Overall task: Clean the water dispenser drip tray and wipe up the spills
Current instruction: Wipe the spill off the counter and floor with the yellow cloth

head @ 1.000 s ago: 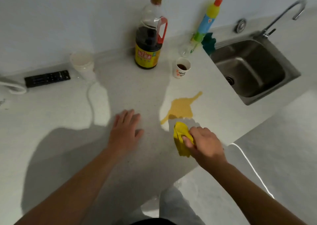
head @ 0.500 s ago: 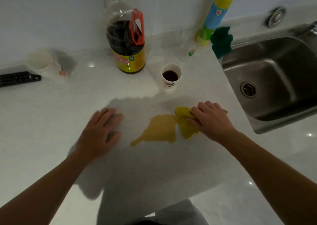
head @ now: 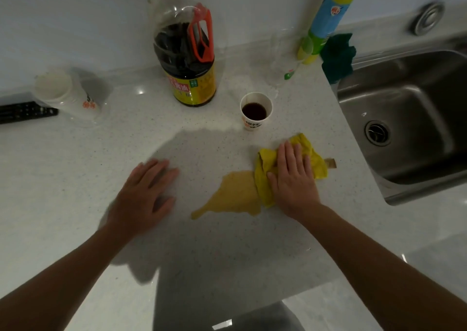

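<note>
Spill first: the yellowish-brown puddle of liquid [head: 233, 195] sits on the pale speckled stone countertop [head: 75, 184], between the two hands and way closer to the right one. The right hand [head: 293, 179] is pressed flat, fingers spread, on a crumpled bright yellow cloth [head: 262, 176], and the cloth's left edge already touches the puddle's right side. The left hand [head: 145, 195] is open, palm down on bare counter, holding nothing, just bracing from the look of it.

The puddle's long axis runs diagonally, from under the cloth down-left to a thin tail pointing toward the left hand. So my guess is the next wipe has to go leftward and toward the person along that line. There's also a small brown smear [head: 331, 163] poking out on the cloth's far right.

Further out: a small white paper cup of dark liquid [head: 255, 112] just behind the cloth (easy to knock), a big clear bottle of dark sauce [head: 187, 60], and the steel sink [head: 409, 118] off right. No drip tray in view.
</note>
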Action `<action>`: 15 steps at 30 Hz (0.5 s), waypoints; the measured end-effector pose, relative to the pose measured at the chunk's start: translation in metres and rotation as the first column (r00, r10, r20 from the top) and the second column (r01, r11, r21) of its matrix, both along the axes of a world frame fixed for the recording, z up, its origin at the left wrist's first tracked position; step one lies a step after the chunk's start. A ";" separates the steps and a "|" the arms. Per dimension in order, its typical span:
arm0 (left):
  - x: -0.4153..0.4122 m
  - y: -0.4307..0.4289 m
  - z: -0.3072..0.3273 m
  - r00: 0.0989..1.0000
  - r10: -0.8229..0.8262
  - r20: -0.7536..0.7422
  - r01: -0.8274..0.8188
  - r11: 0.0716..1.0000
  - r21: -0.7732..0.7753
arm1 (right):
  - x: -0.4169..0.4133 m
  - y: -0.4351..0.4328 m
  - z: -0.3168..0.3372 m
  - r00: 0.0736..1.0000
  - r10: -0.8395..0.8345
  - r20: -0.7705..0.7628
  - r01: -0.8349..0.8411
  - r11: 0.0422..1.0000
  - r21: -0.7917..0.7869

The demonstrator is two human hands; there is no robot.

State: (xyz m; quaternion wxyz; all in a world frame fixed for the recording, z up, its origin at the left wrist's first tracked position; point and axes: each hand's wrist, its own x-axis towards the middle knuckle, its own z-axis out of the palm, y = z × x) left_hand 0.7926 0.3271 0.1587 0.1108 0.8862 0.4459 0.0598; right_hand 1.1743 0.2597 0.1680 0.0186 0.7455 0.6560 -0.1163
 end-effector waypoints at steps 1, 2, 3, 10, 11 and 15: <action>0.000 -0.001 0.000 1.000 0.002 0.000 -0.002 1.000 -0.002 | -0.001 -0.005 0.002 0.999 0.048 0.009 -0.047 0.998 -0.046; -0.001 -0.001 0.000 1.000 0.004 0.002 -0.004 1.000 -0.006 | -0.002 -0.012 0.005 0.994 0.106 0.005 -0.105 0.991 -0.086; -0.001 -0.001 0.000 1.000 0.006 0.002 -0.006 1.000 -0.010 | -0.002 -0.021 0.007 0.985 0.173 -0.005 -0.172 0.978 -0.117; -0.004 -0.001 -0.001 1.000 -0.005 -0.019 0.005 1.000 -0.031 | -0.024 -0.054 0.026 0.910 -0.200 -0.362 0.150 0.975 -0.162; -0.004 -0.001 -0.001 1.000 -0.003 -0.021 0.003 0.999 -0.033 | -0.032 -0.049 0.025 0.877 -0.321 -0.358 0.273 0.945 -0.179; -0.003 -0.001 0.000 1.000 0.002 -0.011 -0.003 0.999 -0.043 | -0.058 -0.036 0.008 0.961 -0.274 -0.034 0.268 0.955 -0.124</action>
